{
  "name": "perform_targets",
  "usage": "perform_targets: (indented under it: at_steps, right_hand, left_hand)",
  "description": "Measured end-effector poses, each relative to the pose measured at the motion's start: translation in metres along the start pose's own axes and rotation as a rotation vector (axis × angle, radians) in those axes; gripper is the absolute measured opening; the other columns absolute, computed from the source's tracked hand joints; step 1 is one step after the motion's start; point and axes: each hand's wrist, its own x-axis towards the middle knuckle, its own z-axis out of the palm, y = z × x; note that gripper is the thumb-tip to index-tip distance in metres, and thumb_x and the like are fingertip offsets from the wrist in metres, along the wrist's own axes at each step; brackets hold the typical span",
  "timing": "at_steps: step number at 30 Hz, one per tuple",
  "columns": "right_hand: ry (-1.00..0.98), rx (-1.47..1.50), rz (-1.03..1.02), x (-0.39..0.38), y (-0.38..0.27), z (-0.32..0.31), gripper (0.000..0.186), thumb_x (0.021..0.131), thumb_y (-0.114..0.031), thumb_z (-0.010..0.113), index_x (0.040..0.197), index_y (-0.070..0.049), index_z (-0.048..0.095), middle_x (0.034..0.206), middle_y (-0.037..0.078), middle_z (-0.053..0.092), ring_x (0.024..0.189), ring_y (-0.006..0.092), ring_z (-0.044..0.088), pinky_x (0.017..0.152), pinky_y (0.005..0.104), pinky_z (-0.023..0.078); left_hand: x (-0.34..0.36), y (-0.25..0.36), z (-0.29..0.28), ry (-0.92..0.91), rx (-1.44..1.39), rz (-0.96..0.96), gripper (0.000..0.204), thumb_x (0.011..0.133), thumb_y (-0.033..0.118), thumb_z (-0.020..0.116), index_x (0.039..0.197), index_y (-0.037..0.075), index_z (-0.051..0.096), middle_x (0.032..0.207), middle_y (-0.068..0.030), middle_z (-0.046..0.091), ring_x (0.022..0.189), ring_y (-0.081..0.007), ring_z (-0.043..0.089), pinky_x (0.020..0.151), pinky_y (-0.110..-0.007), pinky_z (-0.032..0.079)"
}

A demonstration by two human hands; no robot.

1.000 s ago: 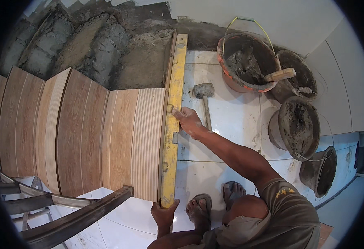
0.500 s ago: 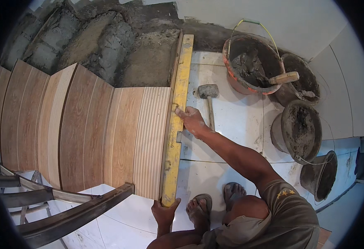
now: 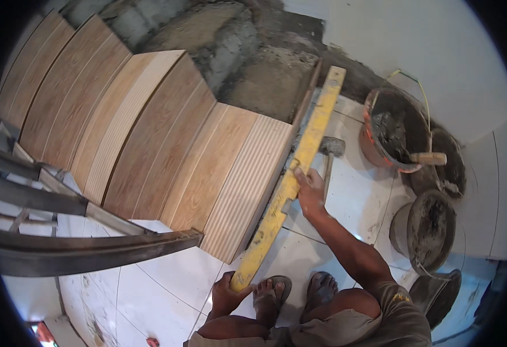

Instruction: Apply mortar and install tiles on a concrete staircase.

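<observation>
A long, worn yellow spirit level [image 3: 262,246] slants beside the front of the lowest wood-look tiled step [image 3: 242,179]. My right hand [image 3: 311,188] is closed round its middle, just above a notch in its edge. At its near end my left hand [image 3: 227,294] grips it from below. Between the level and the step's front a narrow gap shows, widest toward the far end. Beyond the level a mallet [image 3: 334,146] lies on the white floor tiles, its handle partly hidden by my right hand.
At right stand an orange-rimmed bucket [image 3: 368,139] of wet mortar with a wooden-handled tool, and several dark buckets [image 3: 400,228]. A metal stair frame [image 3: 91,251] juts in at left. Bare concrete steps [image 3: 265,87] lie behind the tiled ones. My sandalled feet are near the level's lower end.
The level has come away from the step's front face, still in both hands. The whole view has turned, so the stairs now lie more slanted.
</observation>
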Motion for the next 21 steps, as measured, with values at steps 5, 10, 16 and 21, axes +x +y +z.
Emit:
perform_targets:
  at_steps: [5,10,16,21]
  right_hand:
    - [-0.129,0.183,0.063,-0.065,-0.012,-0.009,0.029,0.102,-0.019,0.066,0.118,0.003,0.056,0.102,0.007,0.068,0.085,0.0099,0.065,0.073,0.0248,0.055]
    - [-0.344,0.165,0.2,-0.126,-0.046,-0.003,0.032,0.101,-0.014,0.065,0.125,0.003,0.053,0.111,0.01,0.067,0.097,0.016,0.069,0.081,0.0327,0.063]
    - [-0.604,0.063,0.411,-0.181,-0.037,0.013,0.033,0.099,-0.01,0.062,0.127,0.004,0.051,0.113,0.011,0.065,0.1,0.0184,0.069,0.081,0.0353,0.064]
    - [-0.619,0.154,0.264,-0.143,-0.043,0.0,0.035,0.1,-0.023,0.059,0.129,-0.005,0.054,0.118,0.01,0.065,0.103,0.0232,0.069,0.086,0.042,0.06]
  left_hand:
    - [-0.045,-0.024,-0.006,-0.003,-0.014,0.009,0.066,0.065,0.041,0.096,0.107,0.0,0.065,0.092,-0.017,0.075,0.083,-0.0314,0.075,0.073,-0.039,0.06]
    - [-0.057,-0.027,-0.012,0.063,0.014,0.072,0.079,0.063,0.045,0.097,0.122,0.004,0.061,0.103,-0.0164,0.074,0.092,-0.031,0.075,0.079,-0.04,0.06]
    - [-0.033,0.022,-0.036,0.109,0.03,0.039,0.083,0.071,0.046,0.09,0.137,0.01,0.056,0.107,-0.0153,0.072,0.093,-0.0338,0.073,0.079,-0.044,0.06]
    - [-0.059,-0.008,-0.062,0.128,0.119,0.208,0.065,0.077,0.029,0.084,0.133,0.012,0.057,0.108,-0.0137,0.07,0.094,-0.0366,0.07,0.08,-0.046,0.058]
